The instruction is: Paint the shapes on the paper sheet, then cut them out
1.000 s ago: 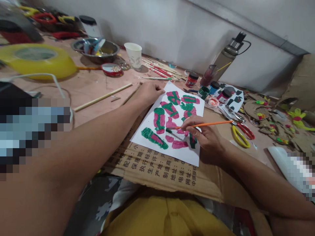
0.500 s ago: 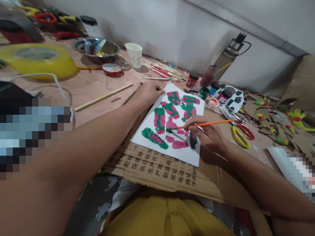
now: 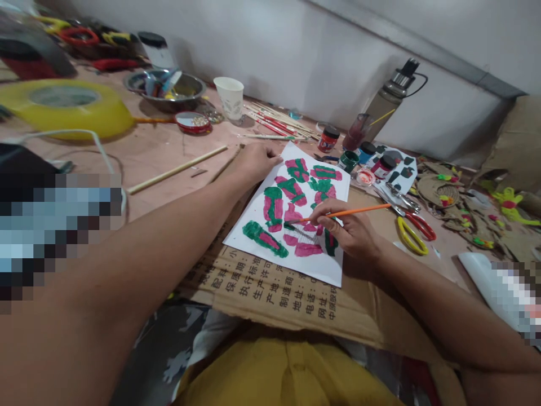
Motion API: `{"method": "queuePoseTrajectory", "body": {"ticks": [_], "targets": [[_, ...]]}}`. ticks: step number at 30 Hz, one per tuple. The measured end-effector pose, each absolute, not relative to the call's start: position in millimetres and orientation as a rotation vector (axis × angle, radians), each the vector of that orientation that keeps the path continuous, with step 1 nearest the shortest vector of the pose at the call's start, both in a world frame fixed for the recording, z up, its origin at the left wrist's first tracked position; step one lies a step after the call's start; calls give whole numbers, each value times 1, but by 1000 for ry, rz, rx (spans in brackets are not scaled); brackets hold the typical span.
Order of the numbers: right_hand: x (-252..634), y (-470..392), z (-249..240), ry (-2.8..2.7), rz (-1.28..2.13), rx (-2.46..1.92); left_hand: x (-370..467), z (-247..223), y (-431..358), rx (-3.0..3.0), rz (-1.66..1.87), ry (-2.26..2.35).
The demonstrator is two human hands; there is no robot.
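Observation:
A white sheet of paper with green and pink painted shapes lies on a flat piece of cardboard in front of me. My left hand is at the sheet's upper left edge, fingers curled and closed on that edge. In my right hand I hold a paintbrush with an orange handle, gripped like a pen. The brush tip touches or hovers just over the paper, beside a small green patch in the lower middle shape, which is partly unpainted. My right hand covers part of the right-hand shapes.
Paint jars in green, red and blue stand beyond the sheet. Scissors lie at right. A paper cup, metal bowl, tape roll, wooden stick and tilted bottle sit further back.
My right hand and the paintbrush have shifted slightly to the left over the paper. My left hand stays at the paper's edge.

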State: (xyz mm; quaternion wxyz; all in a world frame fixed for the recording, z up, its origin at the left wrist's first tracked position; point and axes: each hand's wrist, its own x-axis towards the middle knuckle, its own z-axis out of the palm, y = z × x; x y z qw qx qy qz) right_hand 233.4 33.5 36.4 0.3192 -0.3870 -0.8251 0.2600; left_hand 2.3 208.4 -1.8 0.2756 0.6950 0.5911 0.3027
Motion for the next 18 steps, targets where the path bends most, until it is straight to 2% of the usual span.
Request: {"method": "queuePoseTrajectory", "body": {"ticks": [18], "targets": [[241,20,35,-2076,686,-1063,2,-1,209,1869,807,1592]]}}
